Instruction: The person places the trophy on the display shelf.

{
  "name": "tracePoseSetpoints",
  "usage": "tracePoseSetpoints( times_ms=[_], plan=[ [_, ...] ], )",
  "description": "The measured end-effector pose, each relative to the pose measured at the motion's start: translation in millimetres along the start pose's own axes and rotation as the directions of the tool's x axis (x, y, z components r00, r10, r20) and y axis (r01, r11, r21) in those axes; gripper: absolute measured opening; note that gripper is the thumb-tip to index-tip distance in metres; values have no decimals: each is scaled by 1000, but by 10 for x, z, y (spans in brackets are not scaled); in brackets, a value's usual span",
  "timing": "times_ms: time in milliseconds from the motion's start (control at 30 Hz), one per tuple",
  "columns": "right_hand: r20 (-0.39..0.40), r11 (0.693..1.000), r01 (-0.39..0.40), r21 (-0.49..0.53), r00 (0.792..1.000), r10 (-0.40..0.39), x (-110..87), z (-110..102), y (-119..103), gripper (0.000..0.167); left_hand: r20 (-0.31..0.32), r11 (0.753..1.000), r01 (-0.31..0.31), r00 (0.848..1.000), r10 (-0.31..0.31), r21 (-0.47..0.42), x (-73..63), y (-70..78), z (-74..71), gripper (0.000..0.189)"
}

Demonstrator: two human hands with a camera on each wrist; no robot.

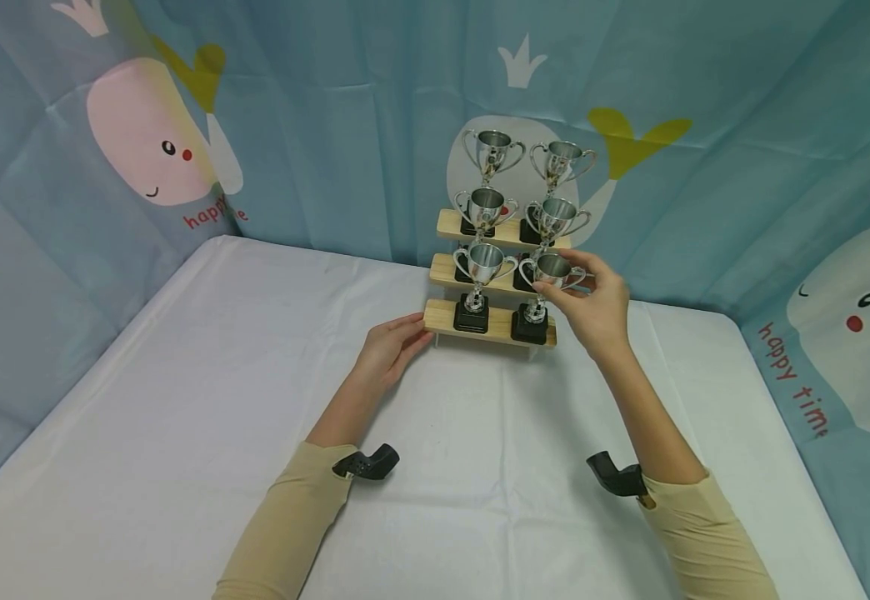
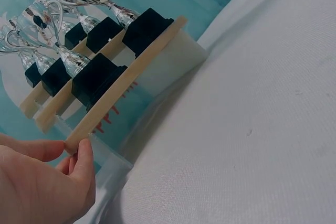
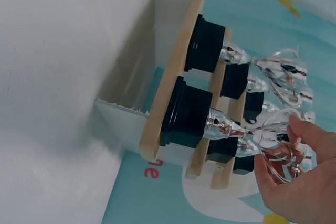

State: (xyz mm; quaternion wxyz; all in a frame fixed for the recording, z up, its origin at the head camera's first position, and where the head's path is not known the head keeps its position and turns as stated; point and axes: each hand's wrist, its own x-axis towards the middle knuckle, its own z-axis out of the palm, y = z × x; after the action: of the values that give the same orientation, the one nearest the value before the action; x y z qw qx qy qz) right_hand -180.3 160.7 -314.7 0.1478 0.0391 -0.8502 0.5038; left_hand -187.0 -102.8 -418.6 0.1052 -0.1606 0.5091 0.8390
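Note:
A three-tier wooden display stand (image 1: pixel 500 329) stands at the back of the table, two silver trophies with black bases on each tier. My left hand (image 1: pixel 390 352) pinches the left end of the lowest board (image 2: pixel 131 77) between thumb and fingers. On the right, my right hand (image 1: pixel 592 304) grips the cup of the front right trophy (image 1: pixel 529 323) by its bowl and handle. That trophy's base (image 3: pixel 190 113) sits at the right end of the lowest board. Beside it, the front left trophy (image 1: pixel 472 312) stands upright, untouched by either hand.
White cloth (image 1: pixel 255 375) covers the table. A blue curtain (image 1: pixel 345 125) with whale prints hangs right behind the stand and along both sides. Translucent supports (image 3: pixel 123 124) hold up the boards. The middle-tier trophies (image 1: pixel 482 208) rise close behind the front pair.

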Motion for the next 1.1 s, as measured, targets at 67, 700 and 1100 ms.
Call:
tracePoseSetpoints(
  times_ms=[67, 700, 1100],
  plan=[
    [3, 1000, 7, -5, 1000, -7, 1, 0, 3, 54, -1, 1000, 0, 1000, 0, 3, -2, 5, 2, 40],
    [20, 998, -8, 55, 1000, 7, -40, -71, 34, 69, -2, 1000, 15, 1000, -15, -6, 52, -13, 8, 40],
    [35, 1000, -30, 3, 999, 30, -104, -188, 143, 67, -1, 1000, 6, 1000, -6, 18, 22, 13, -23, 40]
  ],
)
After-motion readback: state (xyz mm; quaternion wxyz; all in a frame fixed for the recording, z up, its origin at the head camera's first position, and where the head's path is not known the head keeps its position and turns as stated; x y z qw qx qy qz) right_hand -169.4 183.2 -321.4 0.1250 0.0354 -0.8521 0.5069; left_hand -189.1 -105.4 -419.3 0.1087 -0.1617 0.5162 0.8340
